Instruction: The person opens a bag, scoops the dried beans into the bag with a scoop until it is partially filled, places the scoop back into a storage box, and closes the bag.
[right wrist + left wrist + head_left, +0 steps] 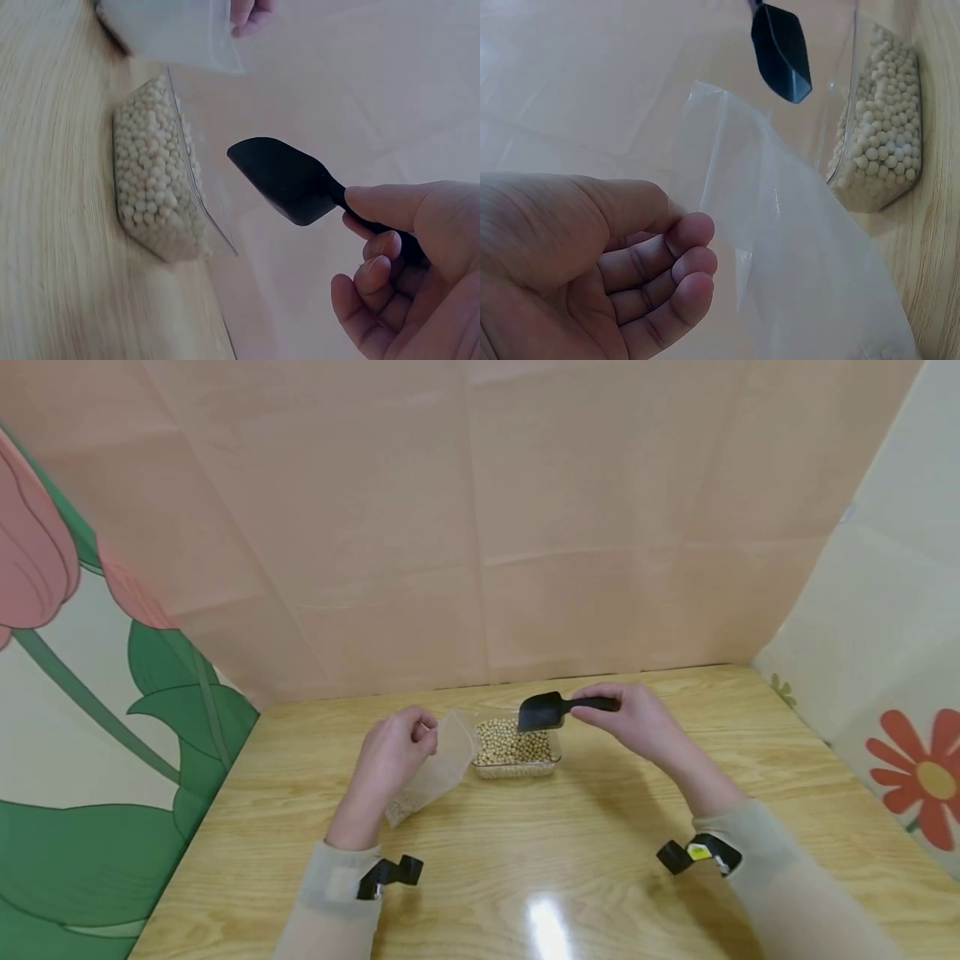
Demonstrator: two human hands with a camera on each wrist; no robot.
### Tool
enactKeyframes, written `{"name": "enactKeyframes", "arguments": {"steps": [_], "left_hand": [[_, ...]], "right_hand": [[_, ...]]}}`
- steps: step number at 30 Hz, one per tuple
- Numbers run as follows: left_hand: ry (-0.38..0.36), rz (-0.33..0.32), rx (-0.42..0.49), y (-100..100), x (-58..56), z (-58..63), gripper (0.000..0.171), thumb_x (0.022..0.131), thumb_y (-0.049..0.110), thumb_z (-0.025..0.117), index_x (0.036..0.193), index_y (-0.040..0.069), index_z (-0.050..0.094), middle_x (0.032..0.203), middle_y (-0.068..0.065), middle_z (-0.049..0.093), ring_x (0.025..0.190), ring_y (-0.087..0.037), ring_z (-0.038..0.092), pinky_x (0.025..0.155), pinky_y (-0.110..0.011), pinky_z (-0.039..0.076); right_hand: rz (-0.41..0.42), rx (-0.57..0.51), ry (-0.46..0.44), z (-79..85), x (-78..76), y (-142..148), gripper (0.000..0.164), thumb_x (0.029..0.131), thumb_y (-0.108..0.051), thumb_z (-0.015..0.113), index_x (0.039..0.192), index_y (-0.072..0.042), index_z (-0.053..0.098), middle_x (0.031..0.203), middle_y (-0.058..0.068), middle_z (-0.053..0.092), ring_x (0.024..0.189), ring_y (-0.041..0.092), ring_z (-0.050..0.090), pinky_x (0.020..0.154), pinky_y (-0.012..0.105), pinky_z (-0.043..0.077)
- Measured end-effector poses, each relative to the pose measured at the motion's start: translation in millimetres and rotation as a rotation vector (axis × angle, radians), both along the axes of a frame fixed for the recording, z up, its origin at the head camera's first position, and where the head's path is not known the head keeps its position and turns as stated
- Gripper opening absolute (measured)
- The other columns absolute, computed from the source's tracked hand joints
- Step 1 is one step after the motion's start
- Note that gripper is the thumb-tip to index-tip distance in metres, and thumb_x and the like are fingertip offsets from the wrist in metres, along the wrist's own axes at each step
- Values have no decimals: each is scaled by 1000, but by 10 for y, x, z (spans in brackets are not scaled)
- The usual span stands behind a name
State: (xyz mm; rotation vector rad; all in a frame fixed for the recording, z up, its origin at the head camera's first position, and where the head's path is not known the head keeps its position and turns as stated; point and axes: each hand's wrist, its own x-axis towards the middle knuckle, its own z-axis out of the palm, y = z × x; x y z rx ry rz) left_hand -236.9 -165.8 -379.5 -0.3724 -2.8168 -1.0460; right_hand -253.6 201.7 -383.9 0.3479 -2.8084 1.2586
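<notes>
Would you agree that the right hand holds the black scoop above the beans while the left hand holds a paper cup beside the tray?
Not quite: the left hand holds a clear plastic bag, not a paper cup, as the left wrist view shows. The rest stands: the right hand holds the black scoop above the beans, and the bag is beside the tray.

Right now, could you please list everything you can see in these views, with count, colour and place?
scoop: one, black, held above the tray.
tray: one, clear plastic, on the table's far middle.
beans: many, pale yellow, filling the tray; a few in the bag's bottom.
bag: one, clear plastic, left of the tray, mouth up.
table: one, light wood.
backdrop: peach behind, flower prints at the sides.
wrist cameras: two, black, one on each sleeve.
left hand: pinches the bag's top edge.
right hand: holds the scoop's handle.
</notes>
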Motion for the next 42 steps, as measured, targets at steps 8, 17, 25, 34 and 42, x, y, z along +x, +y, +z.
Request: {"name": "enactKeyframes", "arguments": {"steps": [8, 17, 25, 34, 42], "left_hand": [[-4, -3, -6, -3, -9, 0, 10, 106, 8, 69, 112, 5, 76, 80, 4, 70, 63, -16, 59, 62, -35, 49], [-3, -4, -9, 6, -16, 6, 9, 106, 8, 69, 112, 5, 76, 80, 4, 71, 65, -16, 60, 63, -35, 49], [14, -10, -6, 1, -17, 8, 8, 106, 6, 69, 110, 5, 76, 79, 4, 71, 65, -15, 60, 63, -34, 49], [8, -5, -7, -6, -8, 19, 8, 107, 8, 69, 110, 6, 76, 78, 5, 70, 64, -16, 60, 62, -35, 49], [-10, 1, -5, -10, 13, 18, 7, 106, 9, 70, 110, 5, 76, 77, 5, 69, 64, -17, 58, 62, -35, 48]], "right_hand": [[6, 81, 15, 28, -66, 78, 40, 104, -40, 79, 133, -13, 79, 121, 15, 76, 79, 23, 60, 70, 40, 49], [26, 170, 88, 75, -103, 82, 32, 103, -36, 81, 127, -15, 83, 112, 8, 78, 76, 22, 59, 70, 41, 47], [42, 317, 138, 146, -168, 16, 22, 102, -31, 81, 117, -16, 85, 105, 3, 80, 74, 19, 60, 71, 41, 47], [45, 361, 133, 131, -233, -116, 19, 102, -29, 81, 114, -15, 85, 100, 2, 80, 71, 18, 61, 68, 41, 47], [62, 321, 91, 22, -266, -176, 21, 103, -29, 80, 117, -15, 84, 107, 3, 81, 82, 19, 68, 79, 48, 54]]}}
